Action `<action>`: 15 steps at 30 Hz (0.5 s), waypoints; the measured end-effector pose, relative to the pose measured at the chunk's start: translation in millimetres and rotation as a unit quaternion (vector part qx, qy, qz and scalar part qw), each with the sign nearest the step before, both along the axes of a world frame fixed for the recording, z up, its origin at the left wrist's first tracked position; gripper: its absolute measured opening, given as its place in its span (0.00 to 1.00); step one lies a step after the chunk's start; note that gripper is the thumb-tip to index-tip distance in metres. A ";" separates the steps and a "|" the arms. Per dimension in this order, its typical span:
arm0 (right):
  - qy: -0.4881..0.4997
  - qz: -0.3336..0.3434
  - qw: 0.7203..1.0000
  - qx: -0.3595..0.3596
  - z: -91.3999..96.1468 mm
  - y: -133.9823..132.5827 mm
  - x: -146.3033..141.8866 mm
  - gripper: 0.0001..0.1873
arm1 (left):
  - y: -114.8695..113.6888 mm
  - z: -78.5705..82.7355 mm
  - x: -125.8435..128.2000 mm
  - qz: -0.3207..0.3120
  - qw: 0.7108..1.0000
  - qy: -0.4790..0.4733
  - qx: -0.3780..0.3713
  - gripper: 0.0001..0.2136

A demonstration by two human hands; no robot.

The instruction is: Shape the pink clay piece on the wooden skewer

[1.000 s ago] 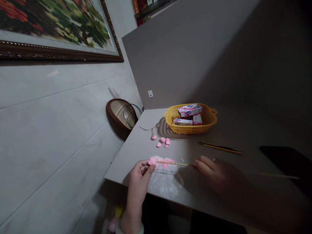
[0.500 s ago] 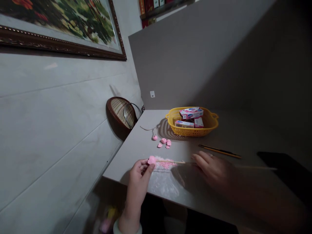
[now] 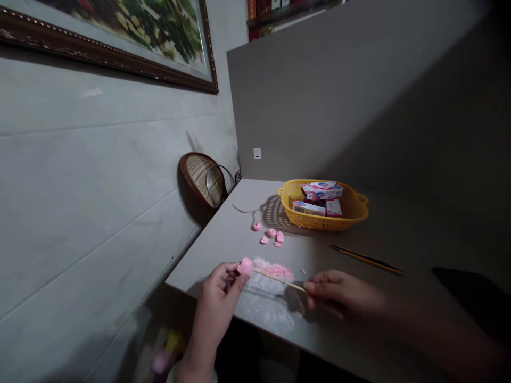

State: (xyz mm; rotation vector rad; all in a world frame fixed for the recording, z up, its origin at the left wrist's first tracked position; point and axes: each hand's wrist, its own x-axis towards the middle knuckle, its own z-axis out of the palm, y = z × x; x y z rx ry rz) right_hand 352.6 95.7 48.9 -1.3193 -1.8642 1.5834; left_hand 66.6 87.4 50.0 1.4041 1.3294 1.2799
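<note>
The left hand [image 3: 217,298] grasps a pink clay lump [image 3: 245,266] between thumb and fingers, above the surface [image 3: 239,223]. The right hand [image 3: 339,292] pinches a thin wooden skewer [image 3: 277,279] that meets the lump. Pink crumbs [image 3: 273,270] lie just beyond; further pink pieces [image 3: 271,236] lie near a yellow plastic basket [image 3: 291,191].

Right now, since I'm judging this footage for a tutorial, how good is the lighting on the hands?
In the head view, the left hand is well lit, the right hand falls dim toward the wrist, and the yellow plastic basket casts a patterned shadow on the table; the wide lens slants the lines of the wall.
</note>
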 end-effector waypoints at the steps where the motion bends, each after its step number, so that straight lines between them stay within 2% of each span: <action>1: -0.033 -0.030 0.997 0.061 -0.1 -2.1 0.6 0.24 | 0.8 -1.4 2.1 0.003 1.000 -0.012 -0.009 0.14; 2: -0.072 -0.060 0.987 0.128 0.0 -4.5 1.8 0.20 | 2.2 -3.5 4.5 0.006 0.999 -0.026 -0.018 0.14; 4: -0.161 -0.102 0.949 0.252 0.4 -9.2 5.6 0.14 | 5.6 -8.2 9.8 0.005 0.998 -0.048 -0.036 0.14; 6: -0.215 -0.110 0.921 0.305 0.0 -11.9 9.6 0.15 | 8.7 -11.5 14.3 0.000 0.997 -0.063 -0.048 0.15; 7: -0.217 -0.106 0.924 0.296 -0.3 -11.9 11.2 0.16 | 10.0 -12.0 15.9 -0.004 0.997 -0.067 -0.049 0.15; 9: -0.184 -0.088 0.950 0.235 -1.4 -9.3 13.1 0.19 | 11.7 -10.9 17.6 -0.005 0.997 -0.062 -0.040 0.14; 12: -0.127 -0.019 0.986 0.109 -3.7 -1.5 13.2 0.26 | 13.4 -7.1 16.6 -0.006 0.999 -0.040 -0.015 0.13; 15: -0.070 0.028 0.997 0.006 -5.1 3.4 11.5 0.30 | 15.1 -6.4 15.5 -0.005 0.999 -0.036 -0.013 0.14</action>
